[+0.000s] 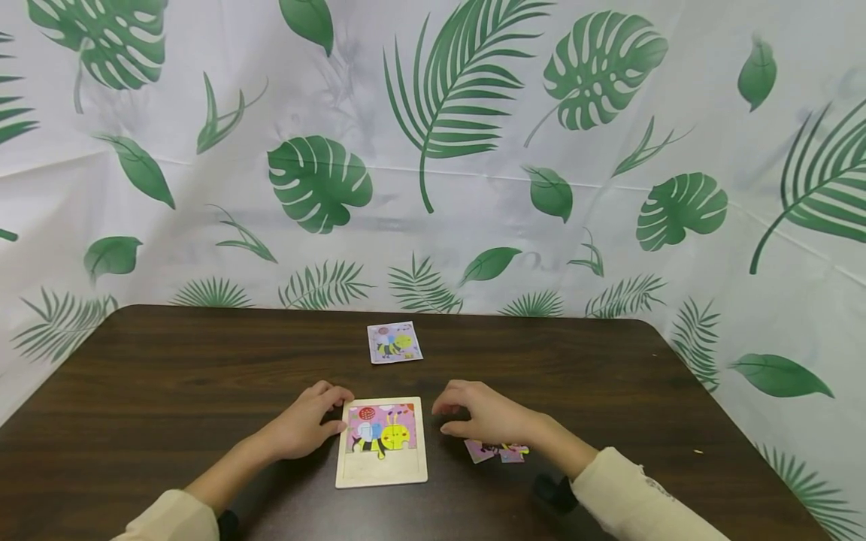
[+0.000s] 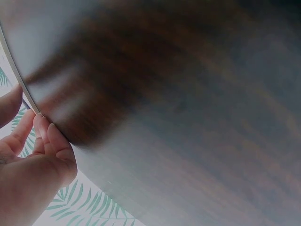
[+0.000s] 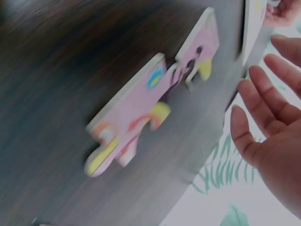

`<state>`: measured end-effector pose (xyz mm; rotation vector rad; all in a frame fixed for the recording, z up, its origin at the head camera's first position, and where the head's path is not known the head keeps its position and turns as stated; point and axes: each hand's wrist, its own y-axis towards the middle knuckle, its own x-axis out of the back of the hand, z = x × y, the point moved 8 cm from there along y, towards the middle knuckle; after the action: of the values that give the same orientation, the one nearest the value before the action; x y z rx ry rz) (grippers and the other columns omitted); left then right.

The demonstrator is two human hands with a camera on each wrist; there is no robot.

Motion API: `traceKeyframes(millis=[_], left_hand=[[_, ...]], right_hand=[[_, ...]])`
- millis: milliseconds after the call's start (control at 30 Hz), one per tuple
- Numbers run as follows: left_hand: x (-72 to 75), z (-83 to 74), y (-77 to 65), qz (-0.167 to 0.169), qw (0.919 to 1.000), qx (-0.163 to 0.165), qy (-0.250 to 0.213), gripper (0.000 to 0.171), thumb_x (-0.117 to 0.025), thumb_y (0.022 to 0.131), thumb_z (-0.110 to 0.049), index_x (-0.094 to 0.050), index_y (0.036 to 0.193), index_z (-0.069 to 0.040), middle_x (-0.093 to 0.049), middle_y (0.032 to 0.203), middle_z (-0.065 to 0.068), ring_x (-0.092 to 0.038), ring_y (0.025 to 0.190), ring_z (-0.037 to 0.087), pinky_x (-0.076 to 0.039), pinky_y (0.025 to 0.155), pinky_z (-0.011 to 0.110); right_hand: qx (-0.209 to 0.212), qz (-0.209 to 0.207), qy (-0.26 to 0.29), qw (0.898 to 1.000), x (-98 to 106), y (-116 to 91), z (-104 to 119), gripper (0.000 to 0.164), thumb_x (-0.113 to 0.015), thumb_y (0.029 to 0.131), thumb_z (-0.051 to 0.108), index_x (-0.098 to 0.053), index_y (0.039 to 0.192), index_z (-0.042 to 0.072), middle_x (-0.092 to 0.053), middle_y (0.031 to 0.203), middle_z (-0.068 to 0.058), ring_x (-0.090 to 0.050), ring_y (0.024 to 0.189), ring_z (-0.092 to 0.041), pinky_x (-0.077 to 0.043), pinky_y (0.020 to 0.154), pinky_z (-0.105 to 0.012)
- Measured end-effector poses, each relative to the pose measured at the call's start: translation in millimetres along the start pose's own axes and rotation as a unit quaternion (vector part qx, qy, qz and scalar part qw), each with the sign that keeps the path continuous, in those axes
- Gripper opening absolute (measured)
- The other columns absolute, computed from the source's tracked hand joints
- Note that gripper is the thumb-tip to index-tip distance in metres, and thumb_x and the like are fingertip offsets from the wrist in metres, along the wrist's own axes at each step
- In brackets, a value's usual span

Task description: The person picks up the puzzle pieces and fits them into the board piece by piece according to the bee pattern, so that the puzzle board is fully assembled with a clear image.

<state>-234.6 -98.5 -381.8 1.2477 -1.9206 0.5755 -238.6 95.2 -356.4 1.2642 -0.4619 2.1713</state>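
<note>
Left hand: the person's left hand [image 1: 301, 428], thumb and bent fingers apart, touches the tray's left edge.
Puzzle tray: a square, pale wooden tray [image 1: 382, 471], its upper part filled with a yellow-and-black bee picture, lies between the hands.
Picture card: a square card [image 1: 395, 353] printed with a bee lies beyond on the dark brown, wood-grained surface [image 1: 203, 353].
Right hand: the right hand [image 1: 490, 415], fingers loosely spread, hovers beside the tray.
Loose pieces: two pink puzzle pieces [image 3: 136, 106], partly hidden from above.

Loose puzzle pieces [image 1: 512, 454] partly hidden by right hand [image 1: 489, 413]; sleeves [image 1: 639, 492] cut off.
</note>
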Motion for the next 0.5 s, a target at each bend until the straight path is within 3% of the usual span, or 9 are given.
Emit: traceKeyframes(millis=[500], left_hand=[[0.2, 0.2, 0.3, -0.001, 1.0, 0.002, -0.003, 0.027, -0.066, 0.082, -0.006, -0.057, 0.108, -0.005, -0.049, 0.097, 0.004, -0.047, 0.095, 0.024, -0.041, 0.084, 0.045]], right_hand=[[-0.011, 0.017, 0.019, 1.0, 7, -34, -20, 0.011, -0.067, 0.08, 0.009, -0.064, 0.091, 0.005, -0.058, 0.089, 0.002, -0.054, 0.082, -0.011, -0.047, 0.075, -0.026]])
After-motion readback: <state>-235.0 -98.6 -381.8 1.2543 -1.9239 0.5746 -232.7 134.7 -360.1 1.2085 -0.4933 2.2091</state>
